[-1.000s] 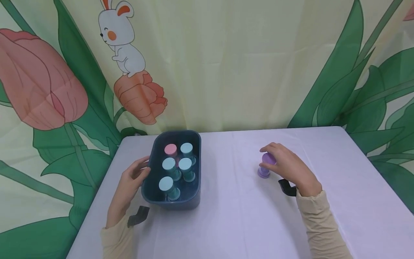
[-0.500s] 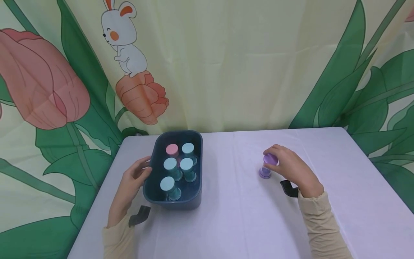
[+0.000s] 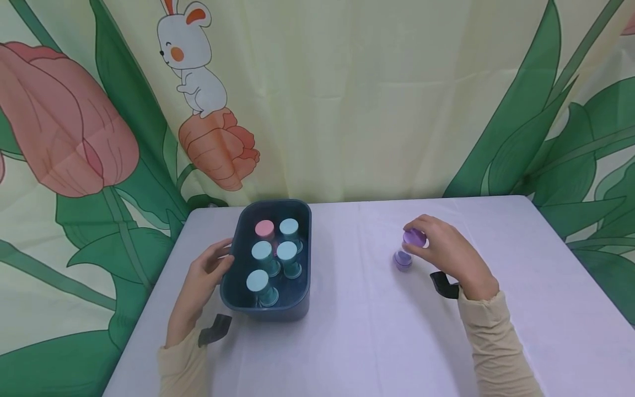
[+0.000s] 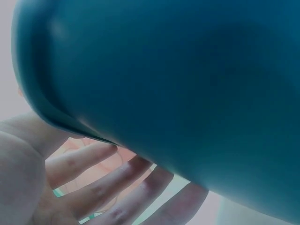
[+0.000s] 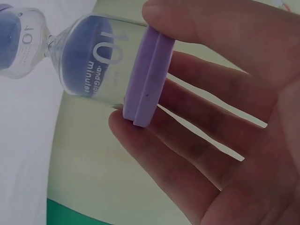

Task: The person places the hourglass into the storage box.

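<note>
My right hand [image 3: 448, 255] pinches the top cap of a sand timer [image 3: 403, 261] between thumb and fingertips. The right wrist view shows its purple cap [image 5: 149, 77], clear glass marked "10 minutes" and dark bluish-purple sand in both bulbs. The timer leans, its lower end towards the left; I cannot tell if that end touches the table. My left hand [image 3: 200, 284] rests on the left side of a dark blue bin [image 3: 292, 313]. Up close, its loosely spread fingertips [image 4: 154, 180] touch the bin's outer wall.
Inside the bin stand several teal-capped sand timers [image 3: 259, 281] and a pink-capped one [image 3: 265, 229]. A white cloth covers the table [image 3: 347, 342]. Behind its far edge hangs a printed curtain [image 3: 347, 110] with a rabbit and flowers.
The right hand has raised the purple sand timer slightly, and its lower end has swung a little to the left. The left hand and the bin keep their places.
</note>
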Demonstrator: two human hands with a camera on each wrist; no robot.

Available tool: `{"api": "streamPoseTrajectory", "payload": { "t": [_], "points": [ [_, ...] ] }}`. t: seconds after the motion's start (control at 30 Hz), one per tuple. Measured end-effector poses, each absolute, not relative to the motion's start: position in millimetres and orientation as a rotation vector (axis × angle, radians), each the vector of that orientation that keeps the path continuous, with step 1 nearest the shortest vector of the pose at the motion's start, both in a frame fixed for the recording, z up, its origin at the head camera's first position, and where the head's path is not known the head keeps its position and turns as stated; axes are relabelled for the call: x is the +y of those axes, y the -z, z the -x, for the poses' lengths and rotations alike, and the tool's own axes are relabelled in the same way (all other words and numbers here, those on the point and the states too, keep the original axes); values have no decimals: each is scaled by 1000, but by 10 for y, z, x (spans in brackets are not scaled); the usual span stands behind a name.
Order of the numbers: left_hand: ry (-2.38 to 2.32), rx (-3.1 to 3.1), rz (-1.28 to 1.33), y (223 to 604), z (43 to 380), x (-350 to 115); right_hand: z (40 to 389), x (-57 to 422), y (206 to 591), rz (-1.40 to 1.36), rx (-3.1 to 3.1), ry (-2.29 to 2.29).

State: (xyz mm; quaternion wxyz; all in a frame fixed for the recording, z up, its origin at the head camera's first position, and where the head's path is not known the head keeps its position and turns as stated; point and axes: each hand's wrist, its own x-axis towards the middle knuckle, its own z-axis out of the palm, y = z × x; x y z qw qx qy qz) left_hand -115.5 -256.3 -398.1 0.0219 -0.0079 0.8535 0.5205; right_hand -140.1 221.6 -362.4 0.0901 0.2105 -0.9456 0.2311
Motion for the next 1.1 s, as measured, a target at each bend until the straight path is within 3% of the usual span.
{"api": "streamPoseTrajectory", "payload": {
  "t": [1.1],
  "points": [
    [-1646,2615,12,3995,1161,-2578,1428,1825,3376,-722,-2682,-721]
  ]
}}
